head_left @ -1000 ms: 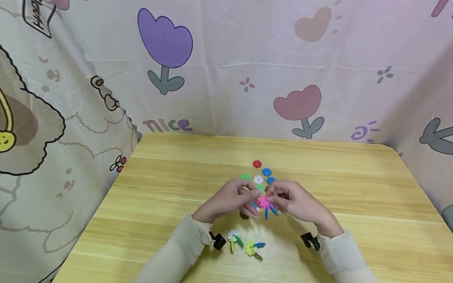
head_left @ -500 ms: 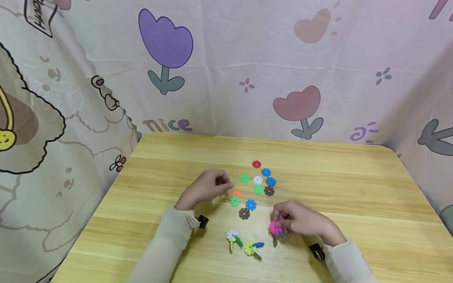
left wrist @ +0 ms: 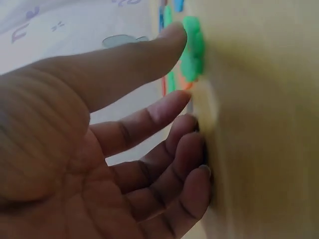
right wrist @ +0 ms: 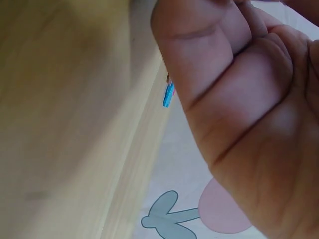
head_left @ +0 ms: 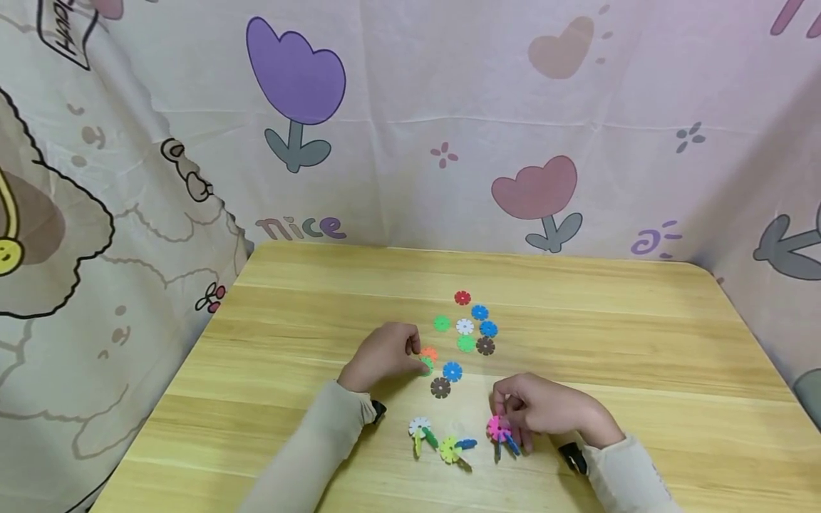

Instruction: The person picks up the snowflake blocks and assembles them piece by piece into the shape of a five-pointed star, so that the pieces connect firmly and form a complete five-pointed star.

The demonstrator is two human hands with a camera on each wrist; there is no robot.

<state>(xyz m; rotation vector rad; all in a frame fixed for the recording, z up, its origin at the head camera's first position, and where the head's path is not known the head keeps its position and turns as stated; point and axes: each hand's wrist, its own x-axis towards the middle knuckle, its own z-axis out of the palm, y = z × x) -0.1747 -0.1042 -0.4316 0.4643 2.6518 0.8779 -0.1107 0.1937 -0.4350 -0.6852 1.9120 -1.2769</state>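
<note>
Pinch green notched disc (head_left: 428,362) by rim with half-spread, empty left hand (head_left: 385,356); avoid orange disc (head_left: 430,353) at twelve o'clock. Cannot confirm curled right hand (head_left: 545,406) grasping pink disc (head_left: 495,429).

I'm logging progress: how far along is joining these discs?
Apparently done: the white, green and yellow plastic disc cluster and the yellow and blue plastic disc cluster, both untouched. In hand: the right hand holds a pink and blue plastic disc cluster; the left hand is at a green notched plastic disc. Probably left: ten other loose notched plastic discs in assorted colours.
</note>
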